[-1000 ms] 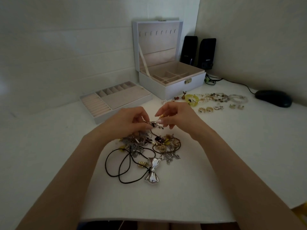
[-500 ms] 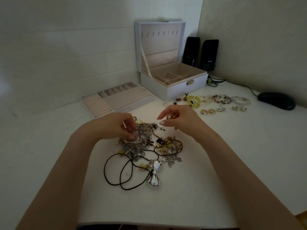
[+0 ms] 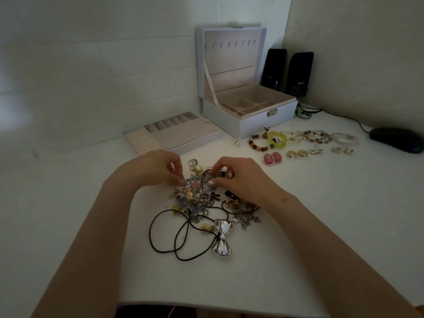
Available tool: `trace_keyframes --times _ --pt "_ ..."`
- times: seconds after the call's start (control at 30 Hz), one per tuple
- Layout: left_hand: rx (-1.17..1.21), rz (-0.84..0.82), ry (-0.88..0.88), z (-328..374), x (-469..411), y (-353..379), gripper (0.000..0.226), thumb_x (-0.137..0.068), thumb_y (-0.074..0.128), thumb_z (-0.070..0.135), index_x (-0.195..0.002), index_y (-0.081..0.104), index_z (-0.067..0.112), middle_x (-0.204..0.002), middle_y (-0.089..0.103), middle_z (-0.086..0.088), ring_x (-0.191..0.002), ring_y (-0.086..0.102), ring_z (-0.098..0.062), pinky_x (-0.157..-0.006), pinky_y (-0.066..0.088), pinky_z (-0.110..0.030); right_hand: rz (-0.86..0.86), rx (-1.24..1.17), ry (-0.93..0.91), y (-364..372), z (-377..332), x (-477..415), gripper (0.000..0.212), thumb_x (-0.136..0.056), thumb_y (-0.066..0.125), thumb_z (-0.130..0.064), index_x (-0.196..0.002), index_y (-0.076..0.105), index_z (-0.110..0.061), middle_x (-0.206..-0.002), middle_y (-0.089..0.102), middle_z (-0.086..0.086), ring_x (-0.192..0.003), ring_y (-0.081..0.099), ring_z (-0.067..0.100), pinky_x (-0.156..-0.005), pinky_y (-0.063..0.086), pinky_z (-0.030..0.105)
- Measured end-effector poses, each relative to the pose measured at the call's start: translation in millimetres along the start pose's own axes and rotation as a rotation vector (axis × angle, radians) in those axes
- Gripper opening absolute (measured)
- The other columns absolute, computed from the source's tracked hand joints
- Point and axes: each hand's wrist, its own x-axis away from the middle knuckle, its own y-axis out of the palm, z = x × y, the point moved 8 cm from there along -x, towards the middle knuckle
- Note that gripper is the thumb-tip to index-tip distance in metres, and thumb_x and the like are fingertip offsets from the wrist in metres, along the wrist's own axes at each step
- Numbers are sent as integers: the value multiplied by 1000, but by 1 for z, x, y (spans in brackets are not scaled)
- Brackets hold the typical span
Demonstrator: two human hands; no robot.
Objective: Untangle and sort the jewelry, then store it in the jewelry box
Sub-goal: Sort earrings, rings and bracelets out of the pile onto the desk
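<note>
Status: tangled pile of silver and gold chains and charms (image 3: 202, 196) sat mid-tabletop (image 3: 355, 203), directly under both hands. Fingers of my left hand (image 3: 156, 171) were curled, pinching into the pile's 10 o'clock edge. Fingers of my right hand (image 3: 241, 177) were curled too, tips nipping something at its 12 o'clock edge. Which strand each had: too small to tell.

Method, my read:
- Left anchors, right teases. Short pulls outward along the tabletop, not up, since lifting likely cinches the knot.
- Find a clasp or free end first and feed it back through the loops.
- Black cord necklace with silver bow pendant (image 3: 221, 237) at the pile's 6 o'clock looked loosest, with its loops mostly outside the mass. Probably the cheapest next extraction.
- Thin chains kink if yanked.

A freed piece goes with its kind: row of beaded bracelets (image 3: 305, 135) at 2 o'clock, pink oval earrings (image 3: 273, 159) just below it. Open white jewelry box (image 3: 252, 121) at 1 o'clock, beige divided tray (image 3: 183, 136) at 11 o'clock. Storing comes later.
</note>
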Motion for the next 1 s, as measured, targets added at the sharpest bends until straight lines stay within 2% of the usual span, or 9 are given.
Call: trace_keyframes --times 0.1,0.23,0.37,0.5,0.6,0.7,0.8,0.9,1.0 --pt "65 -119 46 7 5 5 20 -72 79 33 -84 65 26 -79 61 8 -74 55 -9 -70 42 -25 42 20 19 -7 5 1 20 -82 70 -41 -96 66 -27 -74 47 -17 -69 47 1 -58 34 18" --pt "-16 -265 53 12 11 19 24 -71 80 28 -83 61 33 -87 59 8 -81 52 -9 -71 40 -24 -59 -60 -75 -1 -8 4 25 -76 75 -40 -98 68 -31 -84 56 -17 -77 49 -1 -70 39 19" --pt "-23 -240 83 16 10 17 25 -72 80 19 -85 60 25 -87 60 3 -84 54 -12 -77 42 -29 -54 -29 -181 11 -26 4 21 -81 72 -34 -100 71 -28 -91 62 -5 -85 52 7 -79 43 25" --pt "40 -212 133 20 9 15 23 -77 75 10 -92 58 16 -90 63 -6 -81 54 -14 -82 46 -38 -50 71 -193 24 -36 2 23 -86 64 -41 -102 71 -25 -84 55 -7 -81 49 9 -72 39 27" --pt "189 -129 177 24 6 8 24 -76 74 3 -88 57 15 -83 64 -2 -74 57 -12 -75 49 -33 -3 -104 -127 15 -28 0 17 -84 68 -33 -95 73 -21 -85 64 -9 -79 55 2 -72 42 20" --pt "307 -23 212 30 5 -1 25 -74 74 -1 -85 56 12 -81 66 -2 -71 62 -13 -68 52 -26 -5 -307 -43 6 -16 -1 5 -82 72 -28 -83 74 -24 -69 64 -17 -65 54 -9 -61 36 6" --pt "342 34 246 36 5 -4 24 -72 77 0 -85 58 7 -83 66 -1 -68 65 -12 -64 54 -21 -14 -416 15 4 -8 -1 5 -81 73 -24 -76 72 -25 -62 63 -17 -61 53 -9 -64 37 12" --pt "354 50 271 39 5 -5 23 -73 75 -1 -86 58 6 -87 67 -5 -74 66 -17 -71 56 -28 -18 -483 55 3 -6 -1 3 -83 71 -16 -81 72 -17 -51 58 -20 -48 50 -8 -51 33 5" --pt "346 109 305 43 6 -9 23 -74 74 -2 -86 58 9 -85 67 -5 -79 67 -22 -77 57 -38 -2 -519 85 -1 -4 0 3 -84 69 -16 -81 70 -16 -42 50 -20 -39 45 -4 -42 30 6"
